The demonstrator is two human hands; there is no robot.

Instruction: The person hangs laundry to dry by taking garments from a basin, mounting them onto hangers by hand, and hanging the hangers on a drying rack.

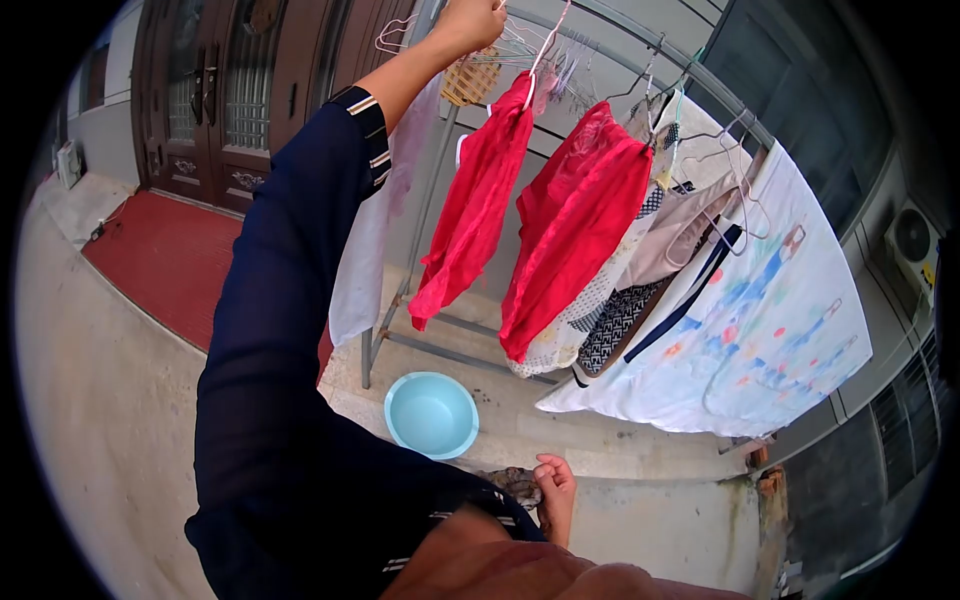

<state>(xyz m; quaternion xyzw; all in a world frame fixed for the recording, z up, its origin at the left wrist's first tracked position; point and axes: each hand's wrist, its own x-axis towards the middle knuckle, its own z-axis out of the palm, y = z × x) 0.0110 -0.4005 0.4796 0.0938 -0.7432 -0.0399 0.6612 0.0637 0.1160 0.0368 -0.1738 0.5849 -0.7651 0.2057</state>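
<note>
My left hand (pixel 472 24) is raised to the rack's top rail at the upper frame edge. Its fingers are closed on what looks like a thin white clothes hanger; the fingertips are partly cut off. Just right of that arm hang a narrow red garment (pixel 472 205) and a wider red garment (pixel 580 220). A pale, whitish garment (pixel 358 270) is partly hidden behind my sleeve. Low in front of my body, my right hand (pixel 556 492) has curled fingers beside a brown patterned cloth (pixel 512 486); whether it grips the cloth is unclear.
A metal drying rack (pixel 450 345) carries more clothes and a white printed sheet (pixel 770 320) on the right. Below it, a light blue basin (pixel 432 415) stands on the paving. A red mat (pixel 165 255) lies before brown double doors (pixel 215 100).
</note>
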